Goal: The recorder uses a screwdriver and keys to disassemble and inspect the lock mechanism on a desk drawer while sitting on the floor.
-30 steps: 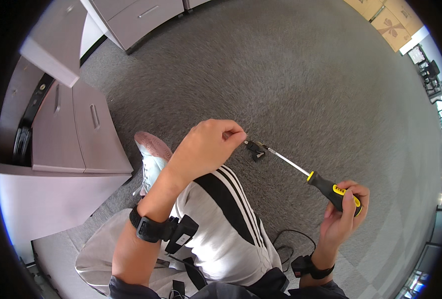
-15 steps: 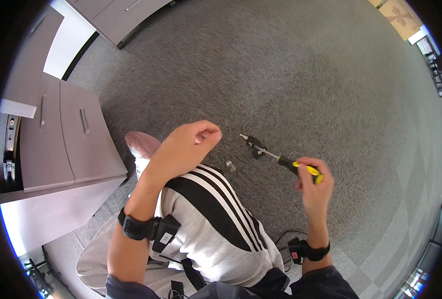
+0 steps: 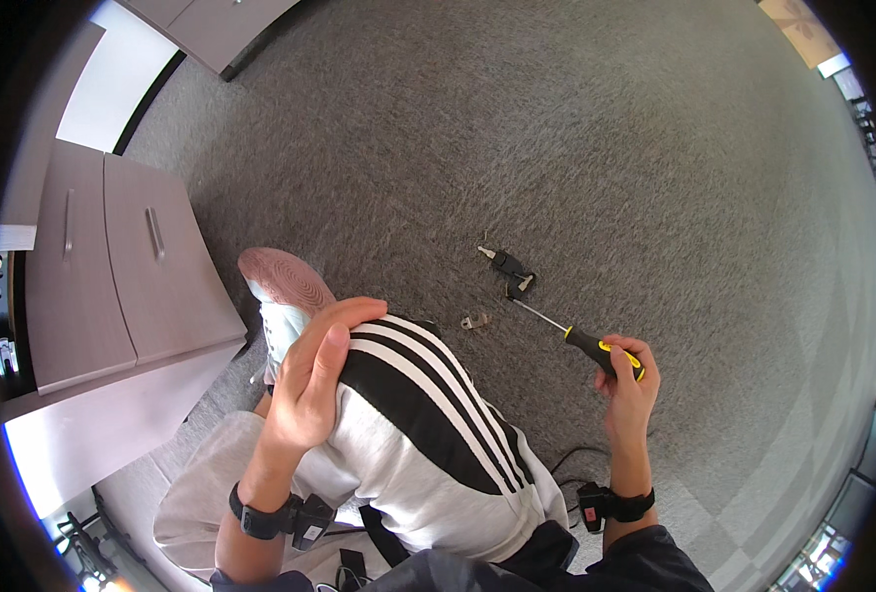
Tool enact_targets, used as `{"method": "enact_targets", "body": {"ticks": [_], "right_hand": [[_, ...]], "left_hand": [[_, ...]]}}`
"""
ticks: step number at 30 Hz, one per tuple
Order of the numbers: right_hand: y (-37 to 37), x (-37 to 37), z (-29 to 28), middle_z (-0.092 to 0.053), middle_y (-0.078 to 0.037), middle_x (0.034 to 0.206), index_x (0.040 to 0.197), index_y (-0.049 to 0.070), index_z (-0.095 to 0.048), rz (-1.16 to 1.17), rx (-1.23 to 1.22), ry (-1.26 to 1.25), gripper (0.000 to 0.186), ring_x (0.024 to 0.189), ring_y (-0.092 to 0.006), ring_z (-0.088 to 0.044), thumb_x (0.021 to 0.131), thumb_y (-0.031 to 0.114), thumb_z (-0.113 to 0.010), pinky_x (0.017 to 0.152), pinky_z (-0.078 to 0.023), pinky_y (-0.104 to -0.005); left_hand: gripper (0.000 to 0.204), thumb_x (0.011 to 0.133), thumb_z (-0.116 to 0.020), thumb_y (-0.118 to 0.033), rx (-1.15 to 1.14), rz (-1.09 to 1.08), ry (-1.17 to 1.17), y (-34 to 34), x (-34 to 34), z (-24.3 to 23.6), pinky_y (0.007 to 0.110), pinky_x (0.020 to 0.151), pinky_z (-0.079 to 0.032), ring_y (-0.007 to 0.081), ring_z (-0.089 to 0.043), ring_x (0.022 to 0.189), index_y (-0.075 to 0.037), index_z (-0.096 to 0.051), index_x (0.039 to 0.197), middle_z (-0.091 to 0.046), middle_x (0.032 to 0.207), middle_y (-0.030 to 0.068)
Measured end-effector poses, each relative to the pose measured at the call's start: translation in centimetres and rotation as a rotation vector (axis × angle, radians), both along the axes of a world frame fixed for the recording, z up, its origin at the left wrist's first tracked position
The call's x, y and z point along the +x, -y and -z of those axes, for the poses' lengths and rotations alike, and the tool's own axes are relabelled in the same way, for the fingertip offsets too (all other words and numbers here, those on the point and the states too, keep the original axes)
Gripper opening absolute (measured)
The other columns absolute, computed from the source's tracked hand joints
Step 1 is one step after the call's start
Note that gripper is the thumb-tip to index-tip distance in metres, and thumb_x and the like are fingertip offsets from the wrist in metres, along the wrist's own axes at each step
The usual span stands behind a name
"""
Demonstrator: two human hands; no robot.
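In my right hand (image 3: 629, 387) is a screwdriver (image 3: 588, 345) with a black and yellow handle. My fingers wrap round the handle's end, and the thin shaft points left, its tip low beside a black-headed key set (image 3: 509, 264) on the carpet. Something tiny and dark shows at the tip; I cannot make out what. A small shiny metal piece (image 3: 475, 322) lies closer to my knee. My left hand (image 3: 311, 380) rests at my striped trouser knee, fingers stretched out and thumb apart, holding nothing.
Grey carpet (image 3: 438, 128) spreads ahead and to the right. A wood-look drawer cabinet (image 3: 166, 296) stands close on the left, with another cabinet (image 3: 206, 30) farther back. A cable (image 3: 581, 452) runs by my right wrist. My shoe (image 3: 285, 281) sits beyond my left hand.
My left hand has come down and back onto my knee, its fingers opening out. The screwdriver has shifted slightly down, its tip moving off the keys to their near side.
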State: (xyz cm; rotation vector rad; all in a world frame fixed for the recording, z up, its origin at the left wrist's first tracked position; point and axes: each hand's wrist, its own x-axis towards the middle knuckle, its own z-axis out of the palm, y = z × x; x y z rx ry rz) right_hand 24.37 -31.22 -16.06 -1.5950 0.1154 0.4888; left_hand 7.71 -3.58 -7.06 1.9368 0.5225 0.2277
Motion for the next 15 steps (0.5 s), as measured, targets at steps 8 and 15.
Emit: {"method": "enact_targets", "body": {"ticks": [8, 15], "right_hand": [[2.8, -0.4, 2.0, -0.058, -0.005, 0.065, 0.090, -0.001, -0.060, 0.037, -0.153, -0.161, 0.026, 0.046, -0.0099, -0.051, 0.091, 0.024, -0.056, 0.040, -0.035, -0.0223], [5.0, -1.5, 2.5, -0.059, -0.005, 0.062, 0.092, 0.000, -0.061, -0.446, -0.497, -0.387, 0.031, 0.050, -0.0076, -0.051, 0.090, 0.031, -0.057, 0.046, -0.040, -0.0239]], "left_hand": [[0.047, 0.101, -0.028, -0.031, 0.029, -0.039, 0.027, 0.2, -0.2, -0.2, 0.032, 0.094, -0.039, 0.0265, -0.055, 0.106, 0.005, -0.057, 0.110, -0.058, 0.113, 0.0169], [0.047, 0.101, -0.027, -0.030, 0.034, -0.060, 0.047, 0.5, -0.7, -0.1, 0.032, 0.094, -0.039, 0.0256, -0.055, 0.106, 0.005, -0.056, 0.111, -0.058, 0.113, 0.0167]]}}
